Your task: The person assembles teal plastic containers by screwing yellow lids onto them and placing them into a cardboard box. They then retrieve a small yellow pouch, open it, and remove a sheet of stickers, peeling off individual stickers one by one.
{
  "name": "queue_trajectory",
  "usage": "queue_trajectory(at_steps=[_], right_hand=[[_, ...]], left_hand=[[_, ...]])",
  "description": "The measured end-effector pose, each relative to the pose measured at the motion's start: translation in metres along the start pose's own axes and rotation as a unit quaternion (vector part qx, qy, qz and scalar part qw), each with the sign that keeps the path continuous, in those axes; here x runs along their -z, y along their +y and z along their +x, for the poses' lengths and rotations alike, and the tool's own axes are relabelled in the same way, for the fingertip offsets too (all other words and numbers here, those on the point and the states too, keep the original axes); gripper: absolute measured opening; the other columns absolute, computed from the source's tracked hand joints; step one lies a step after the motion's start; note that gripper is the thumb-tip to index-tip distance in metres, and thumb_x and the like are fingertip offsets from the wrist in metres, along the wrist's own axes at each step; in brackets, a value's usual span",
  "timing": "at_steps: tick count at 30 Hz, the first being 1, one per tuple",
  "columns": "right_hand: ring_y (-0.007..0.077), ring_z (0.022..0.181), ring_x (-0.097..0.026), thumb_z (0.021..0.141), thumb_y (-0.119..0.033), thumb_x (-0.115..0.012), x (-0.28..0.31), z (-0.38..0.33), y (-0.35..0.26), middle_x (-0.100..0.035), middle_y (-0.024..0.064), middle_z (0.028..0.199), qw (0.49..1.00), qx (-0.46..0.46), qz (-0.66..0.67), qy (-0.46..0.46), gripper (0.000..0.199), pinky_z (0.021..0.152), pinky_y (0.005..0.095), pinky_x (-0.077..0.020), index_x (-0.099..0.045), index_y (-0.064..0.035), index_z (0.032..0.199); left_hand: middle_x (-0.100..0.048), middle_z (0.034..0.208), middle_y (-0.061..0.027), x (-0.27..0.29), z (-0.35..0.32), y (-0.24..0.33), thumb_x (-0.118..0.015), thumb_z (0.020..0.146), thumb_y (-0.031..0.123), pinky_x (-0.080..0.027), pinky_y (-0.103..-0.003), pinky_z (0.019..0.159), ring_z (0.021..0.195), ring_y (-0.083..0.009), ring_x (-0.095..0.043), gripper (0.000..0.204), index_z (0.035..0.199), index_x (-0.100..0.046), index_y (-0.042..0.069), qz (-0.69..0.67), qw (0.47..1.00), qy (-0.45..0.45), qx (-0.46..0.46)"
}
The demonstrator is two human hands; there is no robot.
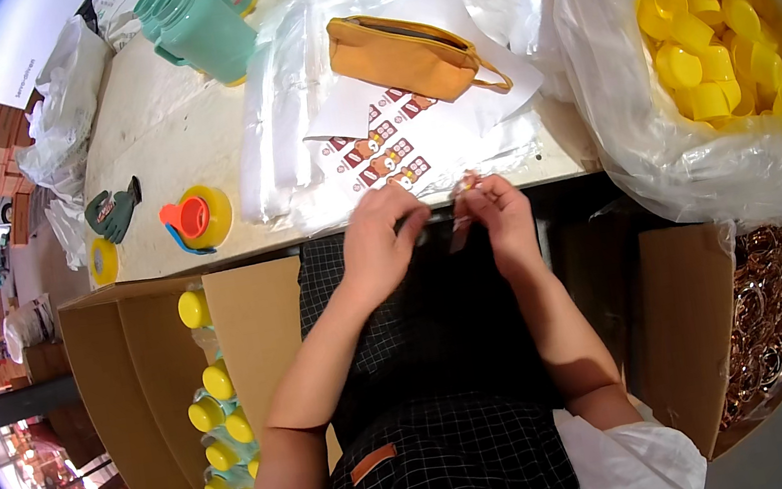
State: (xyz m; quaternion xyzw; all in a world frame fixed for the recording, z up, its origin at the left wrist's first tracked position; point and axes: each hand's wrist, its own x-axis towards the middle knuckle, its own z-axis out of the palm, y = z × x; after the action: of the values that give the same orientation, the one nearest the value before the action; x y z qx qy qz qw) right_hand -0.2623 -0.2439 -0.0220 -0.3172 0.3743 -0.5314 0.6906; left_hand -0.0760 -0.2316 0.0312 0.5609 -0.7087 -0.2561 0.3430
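The left hand [388, 235] was curled, its fingers bent in toward the thumb and closed on a small glinting item [465, 195] held at the near edge of the counter [161, 127]. The right hand [506, 217] was likewise closed, its fingertips pinching the same small item from the other side; the piece was too small and blurred to tell its kind, though a thin strip hung down from it between the hands. Both forearms rose from the lower edge and converged over a black checked apron [437, 420], wrists nearly level, the hands close together but not touching.

Just beyond the hands on the counter lay a sheet of small red-and-white stickers [382, 150], with an orange zipped pouch [408, 55] above it on clear plastic bags. To the right sat a large plastic bag of yellow caps [712, 24], and below it an open carton of coppery metal rings [761, 321]. On the left stood a carton of yellow-capped bottles [219, 412], and teal jugs [202, 25] stood at the far end of the counter.
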Motion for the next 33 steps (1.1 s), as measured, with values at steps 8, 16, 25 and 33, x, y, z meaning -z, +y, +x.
queue_trajectory(at_steps=[8, 16, 25, 33], right_hand=[[0.0132, 0.071, -0.058, 0.098, -0.009, -0.059, -0.002, 0.025, 0.019, -0.063, 0.0079, 0.083, 0.992, -0.077, 0.09, 0.053, 0.013, 0.067, 0.0282, -0.0504, -0.052, -0.0046, 0.088], [0.0121, 0.074, -0.057, 0.098, -0.013, -0.057, -0.008, 0.05, 0.028, -0.061, 0.0049, 0.086, 0.982, -0.118, 0.138, 0.048, 0.01, 0.069, 0.0284, -0.0494, -0.054, -0.0062, 0.092], [0.0129, 0.075, -0.058, 0.099, -0.011, -0.053, -0.004, 0.055, 0.039, -0.062, 0.0038, 0.082, 0.981, -0.111, 0.153, 0.051, 0.008, 0.069, 0.0287, -0.0472, -0.054, -0.0076, 0.091], [0.015, 0.074, -0.061, 0.099, -0.009, -0.052, -0.004, 0.056, 0.041, -0.062, 0.0058, 0.081, 0.979, -0.101, 0.169, 0.057, 0.01, 0.066, 0.0309, -0.049, -0.052, -0.007, 0.089]], left_hand=[[-0.066, 0.12, -0.0087, -0.01, 0.073, -0.042, -0.069, 0.08, 0.003, -0.046, -0.041, 0.1, 0.116, -0.0312, -0.057, 0.023, 0.103, -0.069, 0.005, 0.133, 0.982, -0.043, -0.126], [-0.065, 0.122, -0.0074, -0.007, 0.087, -0.048, -0.072, 0.079, 0.004, -0.047, -0.04, 0.1, 0.116, -0.0303, -0.057, 0.028, 0.107, -0.07, 0.006, 0.124, 0.979, -0.131, -0.092], [-0.067, 0.106, -0.0046, -0.008, 0.096, -0.058, -0.074, 0.078, 0.007, -0.049, -0.04, 0.092, 0.103, -0.028, -0.06, 0.014, 0.091, -0.068, 0.006, 0.146, 0.972, -0.126, -0.133], [-0.067, 0.104, -0.0039, -0.006, 0.096, -0.056, -0.075, 0.077, 0.009, -0.049, -0.04, 0.087, 0.1, -0.0281, -0.061, 0.013, 0.084, -0.064, 0.007, 0.167, 0.968, -0.121, -0.144]])
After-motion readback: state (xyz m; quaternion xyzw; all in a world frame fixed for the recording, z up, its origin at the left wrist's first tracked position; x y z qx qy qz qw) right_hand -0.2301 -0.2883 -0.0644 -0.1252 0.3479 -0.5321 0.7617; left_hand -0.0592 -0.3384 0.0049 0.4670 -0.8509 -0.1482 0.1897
